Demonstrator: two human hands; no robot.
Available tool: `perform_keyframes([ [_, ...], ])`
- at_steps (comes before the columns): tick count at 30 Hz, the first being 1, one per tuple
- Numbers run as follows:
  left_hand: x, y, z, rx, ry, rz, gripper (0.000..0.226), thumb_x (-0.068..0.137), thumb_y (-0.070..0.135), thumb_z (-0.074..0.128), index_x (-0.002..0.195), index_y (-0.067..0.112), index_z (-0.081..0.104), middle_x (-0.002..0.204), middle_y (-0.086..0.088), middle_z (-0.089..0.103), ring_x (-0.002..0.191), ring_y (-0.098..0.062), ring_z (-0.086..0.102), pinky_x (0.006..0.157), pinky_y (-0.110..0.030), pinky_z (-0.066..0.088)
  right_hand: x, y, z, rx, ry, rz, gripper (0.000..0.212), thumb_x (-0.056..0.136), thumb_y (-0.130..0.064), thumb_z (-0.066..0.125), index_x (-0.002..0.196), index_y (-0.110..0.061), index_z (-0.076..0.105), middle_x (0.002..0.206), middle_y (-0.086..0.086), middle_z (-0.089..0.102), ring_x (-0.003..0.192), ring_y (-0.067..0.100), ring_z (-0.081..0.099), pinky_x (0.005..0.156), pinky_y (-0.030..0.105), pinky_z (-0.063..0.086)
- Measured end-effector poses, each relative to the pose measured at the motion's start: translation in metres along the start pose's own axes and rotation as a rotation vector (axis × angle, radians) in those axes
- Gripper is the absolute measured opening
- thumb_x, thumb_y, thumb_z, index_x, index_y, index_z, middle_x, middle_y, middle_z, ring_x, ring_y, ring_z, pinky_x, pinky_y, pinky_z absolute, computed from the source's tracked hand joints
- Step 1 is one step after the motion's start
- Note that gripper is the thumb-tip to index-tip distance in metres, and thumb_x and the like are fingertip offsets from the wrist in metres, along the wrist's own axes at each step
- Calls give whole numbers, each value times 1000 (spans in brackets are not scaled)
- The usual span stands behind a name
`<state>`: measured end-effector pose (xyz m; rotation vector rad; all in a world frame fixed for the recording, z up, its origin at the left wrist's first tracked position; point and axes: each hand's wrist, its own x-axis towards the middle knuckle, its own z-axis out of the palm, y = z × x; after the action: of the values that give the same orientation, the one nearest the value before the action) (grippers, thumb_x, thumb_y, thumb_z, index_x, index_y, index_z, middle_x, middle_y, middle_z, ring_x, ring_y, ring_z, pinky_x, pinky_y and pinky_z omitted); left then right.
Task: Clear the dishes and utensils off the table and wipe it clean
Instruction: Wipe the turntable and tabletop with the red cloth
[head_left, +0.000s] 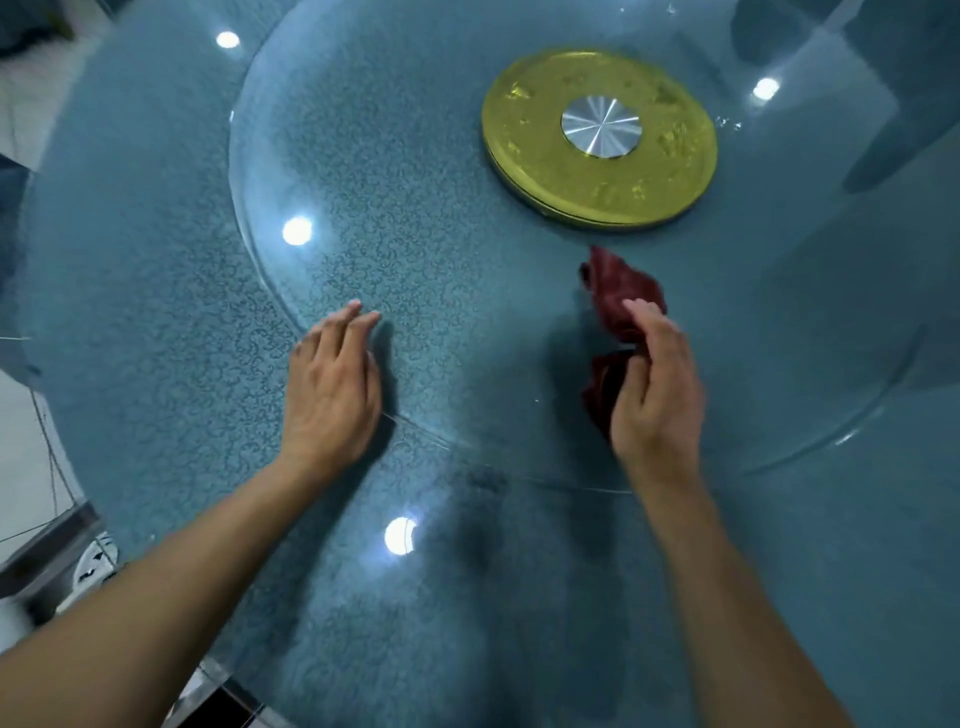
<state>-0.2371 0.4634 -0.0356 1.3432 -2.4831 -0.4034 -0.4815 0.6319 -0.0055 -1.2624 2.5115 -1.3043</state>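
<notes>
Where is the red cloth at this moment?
In the head view, the red cloth is right of centre, gripped by the right hand over the glass turntable, just below the gold hub.

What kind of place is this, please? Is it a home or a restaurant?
Probably a dining room, in a restaurant or perhaps a home; the picture does not settle which. A round table carries a glass turntable on a gold hub, and the right hand holds a red cloth.
</notes>
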Motion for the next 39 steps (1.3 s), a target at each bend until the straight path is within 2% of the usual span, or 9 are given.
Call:
perform_keyframes([
  [5, -9, -13, 10, 87, -75, 59, 50, 102, 31, 30, 148, 18, 46, 159, -10, 39, 148, -32, 32, 124, -46, 20, 2, 49, 11, -222, -151, 138, 58, 89, -10, 34, 144, -11, 51, 151, 10, 47, 147, 24, 34, 125, 44, 16],
  [14, -36, 12, 16, 24, -23, 86, 47, 104, 28, 34, 147, 16, 50, 157, -9, 44, 145, -32, 38, 119, -46, 29, -62, -60, 87, 96, -308, -47, 51, 94, -15, 33, 138, -9, 57, 144, 7, 55, 142, 19, 42, 122, 42, 25],
  [17, -34, 10, 13, 1, -2, 96, 43, 103, 26, 36, 139, 13, 57, 153, -6, 50, 141, -31, 44, 115, -45, 32, -38, -65, 65, 277, -170, 41, 47, 94, -10, 35, 135, -9, 58, 137, 6, 59, 133, 19, 51, 116, 37, 37],
  [19, -36, 10, 12, -10, -1, 110, 41, 101, 21, 40, 136, 14, 59, 152, -4, 51, 139, -30, 46, 113, -46, 35, -12, -58, 44, 230, -16, -7, 44, 94, -4, 38, 134, -5, 57, 136, 10, 59, 131, 22, 53, 115, 32, 37],
  [22, -42, 15, 12, -24, 5, 128, 40, 98, 18, 44, 135, 14, 60, 151, -3, 52, 138, -28, 47, 112, -45, 36, 44, -23, 36, 51, 83, -62, 48, 91, 0, 37, 136, -2, 54, 139, 14, 57, 136, 28, 48, 118, 44, 34],
  [28, -33, 18, 9, -98, 37, 130, 36, 99, 20, 42, 126, 14, 65, 139, -6, 58, 120, -30, 55, 106, -41, 39, 101, 31, 72, -212, -206, 102, 60, 89, -14, 29, 145, -6, 50, 153, 13, 45, 147, 30, 32, 125, 45, 14],
  [32, 8, -9, 8, 29, 72, 41, 43, 102, 26, 39, 139, 12, 56, 148, -13, 50, 130, -36, 49, 111, -47, 35, 44, -14, 104, -181, -372, -178, 58, 88, -17, 35, 143, -7, 52, 150, 13, 49, 143, 31, 40, 123, 46, 19],
  [35, 38, -21, 9, 57, 78, 11, 48, 102, 28, 36, 144, 10, 49, 153, -17, 45, 136, -38, 45, 115, -49, 33, -17, -47, 110, -150, -505, -359, 55, 93, -20, 37, 146, -11, 49, 153, 6, 47, 147, 22, 35, 123, 44, 21],
  [39, 65, -28, 13, 70, 53, -56, 54, 100, 32, 32, 148, 10, 46, 156, -18, 41, 144, -39, 37, 120, -51, 28, -28, -44, 91, -135, -594, -459, 55, 93, -23, 39, 146, -11, 50, 153, 4, 47, 146, 17, 36, 123, 39, 22],
])
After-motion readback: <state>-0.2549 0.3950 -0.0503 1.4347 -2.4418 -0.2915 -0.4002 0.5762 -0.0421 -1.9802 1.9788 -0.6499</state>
